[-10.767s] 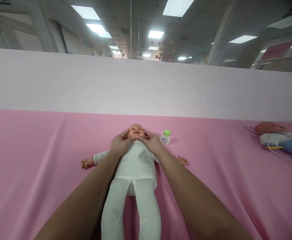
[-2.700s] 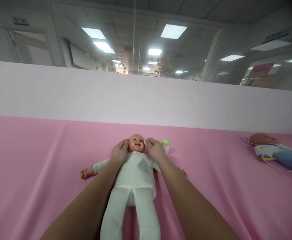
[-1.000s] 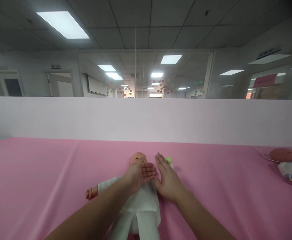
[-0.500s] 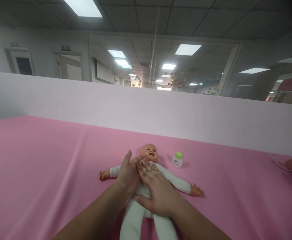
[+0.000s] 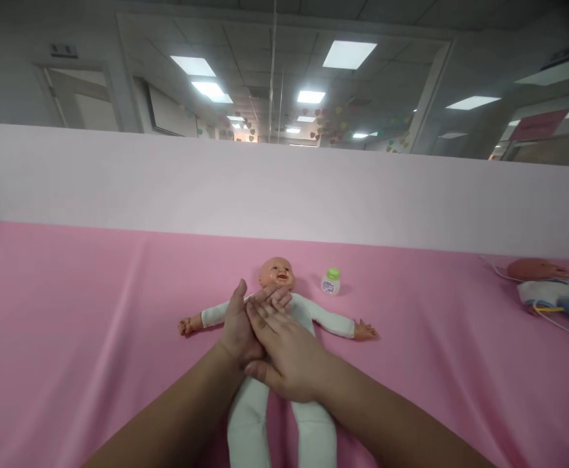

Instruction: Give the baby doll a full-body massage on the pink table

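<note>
A baby doll (image 5: 308,419) in white cloth lies on its back, arms spread and head away from me. Above its torso, my left hand (image 5: 242,331) is turned palm up with the fingers stretched out. Laid palm down across it is my right hand (image 5: 289,354), fingers extended and resting on the left palm and fingers. Together the hands hide most of the doll's chest and belly; whether they touch the doll I cannot tell. Beside the doll's head, to the right, stands a small clear bottle (image 5: 331,286) with a green cap.
Pink sheeting (image 5: 93,364) with a few folds covers the surface. A second doll (image 5: 538,268) with white and blue clothing and thin cords lies at the far right. A low white wall (image 5: 284,192) runs along the back, with glass above it.
My view has tilted down and turned right, showing more of the second doll. My right hand has slid slightly over the left palm; the hands stay pressed together.
</note>
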`<state>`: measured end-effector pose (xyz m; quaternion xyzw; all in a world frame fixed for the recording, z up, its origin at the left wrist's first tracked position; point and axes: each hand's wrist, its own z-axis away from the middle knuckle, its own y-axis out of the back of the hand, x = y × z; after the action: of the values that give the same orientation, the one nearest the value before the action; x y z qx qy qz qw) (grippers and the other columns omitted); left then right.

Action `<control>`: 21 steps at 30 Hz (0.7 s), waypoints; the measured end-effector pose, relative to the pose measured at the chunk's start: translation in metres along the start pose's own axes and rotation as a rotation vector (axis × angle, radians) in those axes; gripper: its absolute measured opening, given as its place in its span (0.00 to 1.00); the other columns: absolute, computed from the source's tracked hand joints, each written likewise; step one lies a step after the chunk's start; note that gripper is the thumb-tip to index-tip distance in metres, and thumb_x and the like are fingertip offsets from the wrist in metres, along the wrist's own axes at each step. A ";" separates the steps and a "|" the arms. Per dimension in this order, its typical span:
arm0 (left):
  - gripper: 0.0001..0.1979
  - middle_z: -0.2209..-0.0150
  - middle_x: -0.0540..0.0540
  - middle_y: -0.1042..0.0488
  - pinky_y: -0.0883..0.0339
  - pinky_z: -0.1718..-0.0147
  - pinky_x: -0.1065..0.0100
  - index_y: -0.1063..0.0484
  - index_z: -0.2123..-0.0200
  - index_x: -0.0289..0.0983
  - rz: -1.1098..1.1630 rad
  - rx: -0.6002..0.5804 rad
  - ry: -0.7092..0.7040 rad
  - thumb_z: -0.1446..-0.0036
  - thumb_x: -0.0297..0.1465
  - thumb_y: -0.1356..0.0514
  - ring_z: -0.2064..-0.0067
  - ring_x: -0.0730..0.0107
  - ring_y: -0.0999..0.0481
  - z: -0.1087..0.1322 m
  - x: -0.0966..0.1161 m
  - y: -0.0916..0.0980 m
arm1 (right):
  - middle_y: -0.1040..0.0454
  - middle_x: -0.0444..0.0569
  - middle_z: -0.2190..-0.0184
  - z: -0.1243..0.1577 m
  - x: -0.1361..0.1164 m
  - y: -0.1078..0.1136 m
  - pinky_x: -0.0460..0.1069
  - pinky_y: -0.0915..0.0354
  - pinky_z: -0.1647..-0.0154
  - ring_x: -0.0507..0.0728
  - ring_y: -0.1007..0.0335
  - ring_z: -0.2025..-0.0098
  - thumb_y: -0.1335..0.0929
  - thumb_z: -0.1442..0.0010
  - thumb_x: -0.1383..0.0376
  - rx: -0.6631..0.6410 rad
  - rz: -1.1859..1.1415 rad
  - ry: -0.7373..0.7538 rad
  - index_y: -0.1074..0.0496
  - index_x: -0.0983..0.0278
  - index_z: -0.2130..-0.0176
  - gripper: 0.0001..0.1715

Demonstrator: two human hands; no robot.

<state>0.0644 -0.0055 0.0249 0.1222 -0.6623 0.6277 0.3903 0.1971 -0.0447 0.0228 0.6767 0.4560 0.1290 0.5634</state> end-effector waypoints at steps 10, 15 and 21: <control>0.42 0.39 0.27 0.27 0.31 0.37 0.50 0.34 0.36 0.30 -0.095 0.140 -0.185 0.35 0.60 0.55 0.35 0.47 0.28 -0.011 0.027 0.018 | 0.55 0.58 0.24 0.013 -0.013 0.005 0.66 0.60 0.22 0.68 0.59 0.22 0.34 0.32 0.42 -0.102 -0.109 -0.099 0.55 0.65 0.24 0.53; 0.45 0.38 0.27 0.28 0.33 0.36 0.56 0.38 0.33 0.27 -0.008 0.094 -0.151 0.35 0.60 0.54 0.34 0.50 0.28 -0.009 0.023 0.016 | 0.64 0.59 0.22 0.013 -0.023 0.000 0.63 0.62 0.21 0.67 0.69 0.21 0.35 0.33 0.40 -0.108 -0.150 -0.038 0.63 0.68 0.23 0.59; 0.40 0.37 0.27 0.28 0.36 0.34 0.55 0.39 0.32 0.26 0.115 0.074 -0.056 0.32 0.53 0.50 0.33 0.50 0.30 0.010 0.007 -0.015 | 0.66 0.60 0.22 0.003 -0.012 0.007 0.64 0.65 0.21 0.68 0.71 0.21 0.34 0.35 0.38 -0.065 -0.075 -0.071 0.63 0.72 0.24 0.63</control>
<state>0.0660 -0.0155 0.0418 0.1159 -0.6553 0.6693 0.3303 0.1956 -0.0556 0.0318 0.6448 0.4561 0.0984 0.6055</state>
